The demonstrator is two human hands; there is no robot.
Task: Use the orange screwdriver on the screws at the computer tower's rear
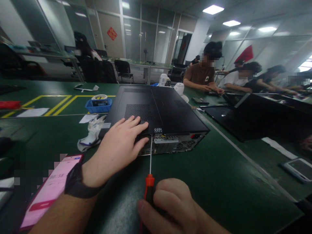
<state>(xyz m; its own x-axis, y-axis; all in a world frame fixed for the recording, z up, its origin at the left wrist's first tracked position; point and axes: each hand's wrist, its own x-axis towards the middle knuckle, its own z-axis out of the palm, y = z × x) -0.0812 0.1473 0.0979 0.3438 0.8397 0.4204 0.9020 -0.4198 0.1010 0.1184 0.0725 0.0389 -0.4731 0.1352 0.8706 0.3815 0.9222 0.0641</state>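
A black computer case (pixel 170 105) lies flat on a green work table, its rear panel with a fan grille facing me. My left hand (pixel 123 138) rests with fingers spread on the near left part of the case's top, beside the perforated vent; its thumb reaches down by the rear edge. In my right hand (pixel 172 204) is a screwdriver (pixel 149 180) with a red and black handle, the fingers wrapped round it. The long shaft points away from me, and its tip meets the upper edge of the rear panel. Whether a screw sits at the tip I cannot make out.
Left of the case are a blue bin (pixel 98 105) holding a tape roll, white gloves (pixel 92 131) and a lit phone (pixel 55 187). On the right lie a black panel (pixel 226 120) and another phone (pixel 298 169). Several people sit along the table's far right.
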